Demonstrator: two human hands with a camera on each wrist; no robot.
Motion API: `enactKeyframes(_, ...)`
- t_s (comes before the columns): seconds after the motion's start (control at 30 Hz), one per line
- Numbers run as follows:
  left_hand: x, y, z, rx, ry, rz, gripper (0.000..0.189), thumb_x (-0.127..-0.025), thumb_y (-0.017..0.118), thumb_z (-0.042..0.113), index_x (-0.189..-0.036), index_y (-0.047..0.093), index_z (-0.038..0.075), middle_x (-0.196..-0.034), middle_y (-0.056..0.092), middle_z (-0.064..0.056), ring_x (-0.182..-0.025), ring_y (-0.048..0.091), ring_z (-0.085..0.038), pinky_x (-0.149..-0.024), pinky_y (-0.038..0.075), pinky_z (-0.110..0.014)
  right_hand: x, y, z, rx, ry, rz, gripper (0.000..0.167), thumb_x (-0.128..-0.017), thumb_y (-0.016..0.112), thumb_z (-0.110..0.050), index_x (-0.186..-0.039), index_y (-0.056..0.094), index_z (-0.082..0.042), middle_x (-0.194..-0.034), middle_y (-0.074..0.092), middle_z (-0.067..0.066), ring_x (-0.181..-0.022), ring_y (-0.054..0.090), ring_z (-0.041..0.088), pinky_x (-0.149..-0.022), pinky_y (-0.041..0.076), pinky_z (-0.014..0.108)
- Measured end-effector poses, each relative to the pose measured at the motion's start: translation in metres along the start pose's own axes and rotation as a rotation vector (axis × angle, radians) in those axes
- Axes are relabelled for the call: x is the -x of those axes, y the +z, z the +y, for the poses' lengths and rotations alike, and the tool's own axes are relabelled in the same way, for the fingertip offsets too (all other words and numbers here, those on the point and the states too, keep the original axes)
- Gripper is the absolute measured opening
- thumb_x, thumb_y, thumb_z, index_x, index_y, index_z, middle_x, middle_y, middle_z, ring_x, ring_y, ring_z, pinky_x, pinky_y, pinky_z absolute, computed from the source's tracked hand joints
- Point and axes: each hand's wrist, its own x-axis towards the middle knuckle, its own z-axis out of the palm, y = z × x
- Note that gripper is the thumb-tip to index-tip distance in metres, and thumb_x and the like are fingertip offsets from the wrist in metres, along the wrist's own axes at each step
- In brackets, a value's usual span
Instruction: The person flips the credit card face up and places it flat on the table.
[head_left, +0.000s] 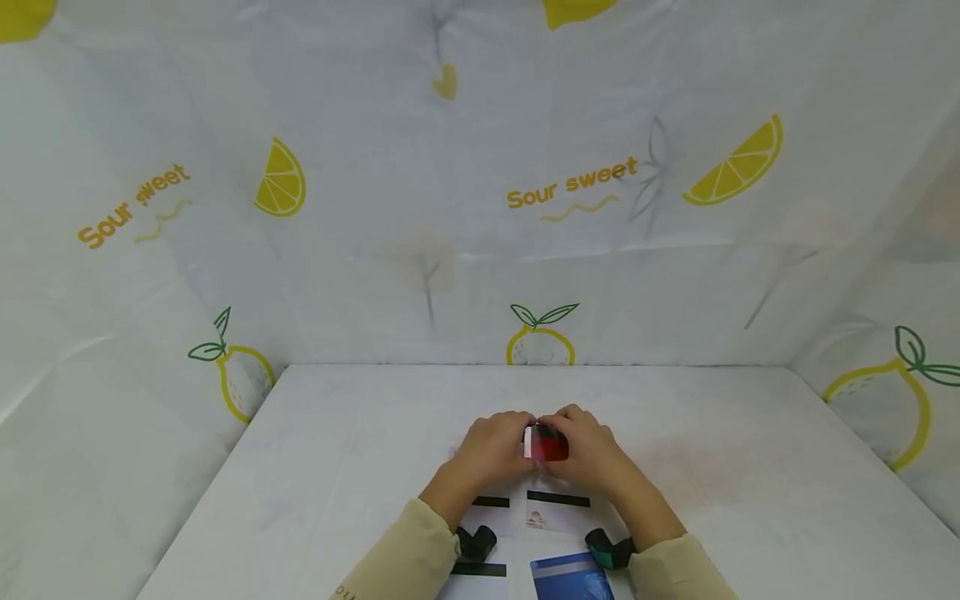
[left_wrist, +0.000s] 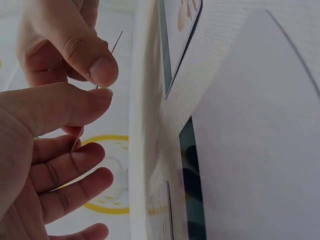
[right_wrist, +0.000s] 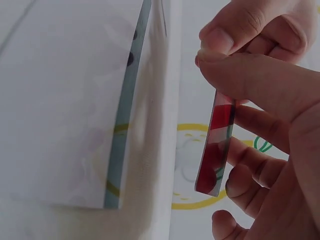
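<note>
Both hands meet in front of the body and hold one thin red card (head_left: 551, 444). My left hand (head_left: 491, 448) pinches its left side with thumb and fingers. On its right side my right hand (head_left: 588, 446) does the same. The thumbs come together at the card's edge in the wrist views. Seen almost edge-on in the right wrist view, the card (right_wrist: 214, 150) looks glossy, with red and pale bands. Only a thin line of it shows in the left wrist view. Below the hands lies a white card (head_left: 558, 512) with a black stripe.
A blue card (head_left: 572, 577) lies nearer the body, beside another striped white card (head_left: 476, 582). A further striped card (head_left: 491, 517) is partly covered by the left arm. The white table (head_left: 337, 433) meets a lemon-print sheet (head_left: 390, 292) at its back edge.
</note>
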Motion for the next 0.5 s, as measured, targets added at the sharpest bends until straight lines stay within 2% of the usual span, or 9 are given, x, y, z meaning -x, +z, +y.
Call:
enactKeyframes(0.13, 0.0001, 0.0001, 0.0002, -0.004, 0.013, 0.010, 0.050, -0.081, 0.080, 0.034, -0.122, 0.062, 0.014, -0.113, 0.068, 0.003, -0.099, 0.063, -0.013, -0.090, 0.052, -0.035, 0.0000, 0.0011, -0.0016, -0.004, 0.000, 0.006, 0.059, -0.071, 0.088, -0.026, -0.124, 0.066, -0.015, -0.111, 0.060, 0.001, -0.104, 0.058, 0.021, -0.084, 0.046, 0.048)
enactKeyframes(0.27, 0.0001, 0.0001, -0.0001, 0.030, 0.004, -0.005, 0.050, -0.081, 0.079, 0.031, -0.124, 0.061, 0.014, -0.115, 0.067, 0.003, -0.101, 0.062, -0.013, -0.091, 0.052, -0.035, 0.0003, 0.0014, -0.0027, -0.012, 0.016, 0.007, 0.058, -0.071, 0.088, -0.025, -0.124, 0.066, -0.014, -0.111, 0.060, 0.001, -0.102, 0.059, 0.021, -0.087, 0.048, 0.050)
enactKeyframes(0.5, 0.0000, -0.0043, -0.0029, 0.195, -0.023, -0.019, 0.061, -0.082, 0.079, 0.025, -0.136, 0.054, 0.014, -0.116, 0.066, 0.002, -0.101, 0.062, -0.013, -0.091, 0.053, -0.035, 0.0013, -0.0020, -0.0022, -0.052, 0.022, 0.047, 0.057, -0.073, 0.086, -0.018, -0.125, 0.064, -0.012, -0.113, 0.060, 0.004, -0.100, 0.062, 0.024, -0.088, 0.052, 0.052)
